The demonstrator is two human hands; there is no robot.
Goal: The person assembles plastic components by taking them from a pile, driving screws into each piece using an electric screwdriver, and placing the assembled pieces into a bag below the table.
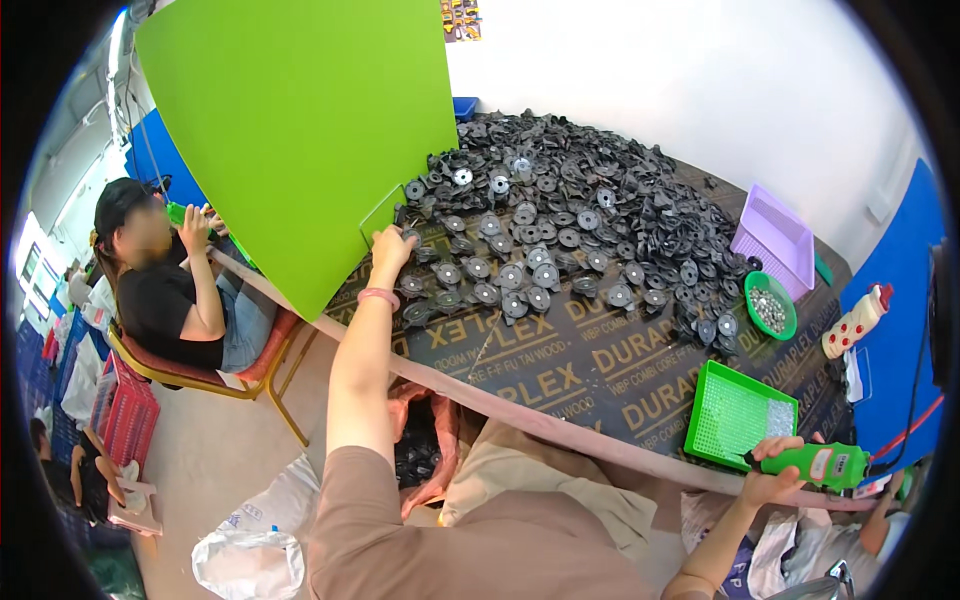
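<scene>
My left arm, with a pink band at the wrist, stretches to the left end of a big heap of black round plastic parts (600, 190), close to the green panel (310, 130). There my left hand (391, 250) is closed with its fingertips on a black plastic part (411, 236), which the fingers partly cover. At the lower right, my right hand (776, 484) wraps round a green electric screwdriver (838, 466) with a cable at its right end. Its dark tip end points left, over the near edge of a green basket tray (722, 405) holding small clear pieces.
A green bowl of small metal pieces (769, 306) and a purple basket (775, 238) stand on the right, near a red-and-white bottle (857, 321). Left of the panel a person (175, 290) sits on a chair. An open bag of black parts (420, 450) lies below the table edge (480, 400).
</scene>
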